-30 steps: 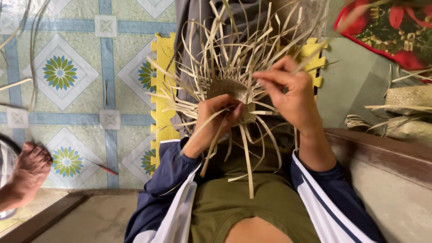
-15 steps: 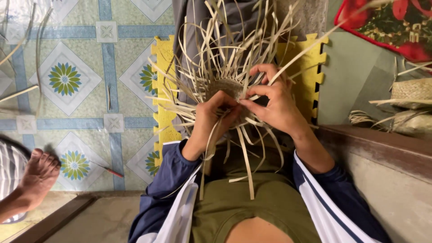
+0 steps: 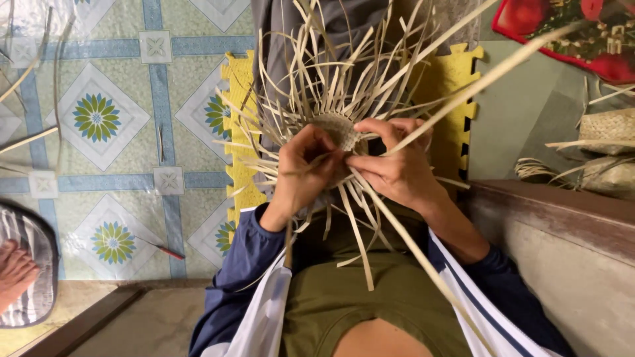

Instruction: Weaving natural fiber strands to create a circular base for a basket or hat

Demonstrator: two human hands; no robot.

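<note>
Item: woven disc (image 3: 336, 129), small centre finished, long strips (image 3: 317, 59) loose all round. Left hand (image 3: 301, 173) and right hand (image 3: 397, 168) both pinched on strips, near yellow mat (image 3: 241, 86).

Pale tan straw weaving (image 3: 334, 125), yellow foam mat (image 3: 456, 112) behind the hands (image 3: 344, 165), blue-and-green flower-patterned floor tiles (image 3: 99, 119) left.

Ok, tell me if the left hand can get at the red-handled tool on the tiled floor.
Probably not as things stand: the left hand is pinching strips of the woven piece, and the red-handled tool lies apart on the floor.
</note>
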